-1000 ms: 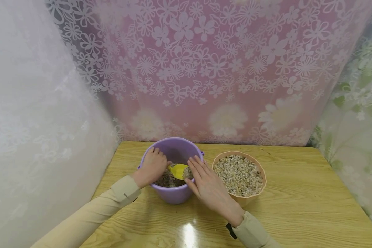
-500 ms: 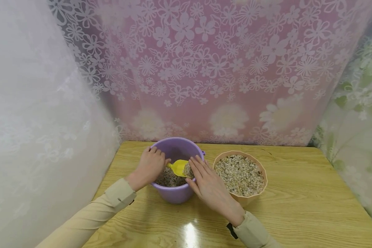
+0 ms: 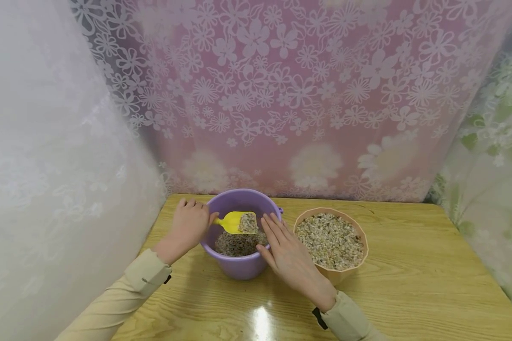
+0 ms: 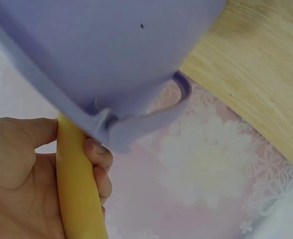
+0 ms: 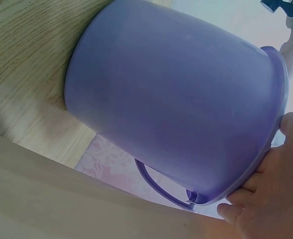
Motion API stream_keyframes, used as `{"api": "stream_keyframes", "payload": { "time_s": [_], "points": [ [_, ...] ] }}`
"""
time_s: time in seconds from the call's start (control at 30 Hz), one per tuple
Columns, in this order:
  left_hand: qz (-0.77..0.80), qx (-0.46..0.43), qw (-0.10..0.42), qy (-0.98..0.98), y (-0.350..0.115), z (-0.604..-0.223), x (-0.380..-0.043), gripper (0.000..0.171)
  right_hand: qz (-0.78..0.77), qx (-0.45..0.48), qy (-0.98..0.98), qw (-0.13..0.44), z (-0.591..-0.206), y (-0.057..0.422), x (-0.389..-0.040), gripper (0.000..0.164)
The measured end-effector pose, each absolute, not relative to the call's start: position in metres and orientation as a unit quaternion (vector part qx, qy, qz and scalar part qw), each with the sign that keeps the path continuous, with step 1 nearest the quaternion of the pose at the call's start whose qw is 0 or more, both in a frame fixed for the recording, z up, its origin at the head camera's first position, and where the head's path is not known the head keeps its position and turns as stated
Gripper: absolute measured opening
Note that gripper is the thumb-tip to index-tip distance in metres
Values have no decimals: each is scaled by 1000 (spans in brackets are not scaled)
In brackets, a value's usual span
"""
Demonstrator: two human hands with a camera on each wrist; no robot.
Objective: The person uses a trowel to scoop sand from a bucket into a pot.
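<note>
A purple bucket (image 3: 241, 270) holds a layer of dark, coarse grit (image 3: 239, 244). Over its mouth, my left hand (image 3: 187, 227) holds a yellow scoop (image 3: 229, 221) by its handle, and a small heap of pale gravel (image 3: 248, 223) lies in the blade. The left wrist view shows thumb and fingers curled round the yellow handle (image 4: 79, 184), just outside the bucket's rim. My right hand (image 3: 288, 255) rests on the right side of that rim with its fingers straight. Those fingers also lie along the rim in the right wrist view.
Right beside the bucket stands an orange pot (image 3: 339, 277) full of pale gravel (image 3: 329, 241). Both containers are on a wooden table (image 3: 418, 265). A pink floral curtain (image 3: 273, 118) hangs behind, with pale sheets at both sides.
My left hand has moved left and upward, lifting the scoop with its gravel higher above the grit. The right hand has stayed on the rim.
</note>
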State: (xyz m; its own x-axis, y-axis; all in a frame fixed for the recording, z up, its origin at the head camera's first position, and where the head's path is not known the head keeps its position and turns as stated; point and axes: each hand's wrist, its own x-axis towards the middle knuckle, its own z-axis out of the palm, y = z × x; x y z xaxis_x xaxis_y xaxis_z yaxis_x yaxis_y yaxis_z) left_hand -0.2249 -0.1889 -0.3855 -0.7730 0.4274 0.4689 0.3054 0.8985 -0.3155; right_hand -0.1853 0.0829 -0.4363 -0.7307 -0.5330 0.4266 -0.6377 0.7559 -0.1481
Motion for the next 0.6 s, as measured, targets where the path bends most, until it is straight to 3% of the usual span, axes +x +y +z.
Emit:
{"api": "stream_keyframes", "payload": {
  "time_s": [0.6],
  "points": [
    [77, -213, 278, -933, -201, -372, -212, 49, 169, 305, -926, 146, -427, 90, -181, 68]
  ]
}}
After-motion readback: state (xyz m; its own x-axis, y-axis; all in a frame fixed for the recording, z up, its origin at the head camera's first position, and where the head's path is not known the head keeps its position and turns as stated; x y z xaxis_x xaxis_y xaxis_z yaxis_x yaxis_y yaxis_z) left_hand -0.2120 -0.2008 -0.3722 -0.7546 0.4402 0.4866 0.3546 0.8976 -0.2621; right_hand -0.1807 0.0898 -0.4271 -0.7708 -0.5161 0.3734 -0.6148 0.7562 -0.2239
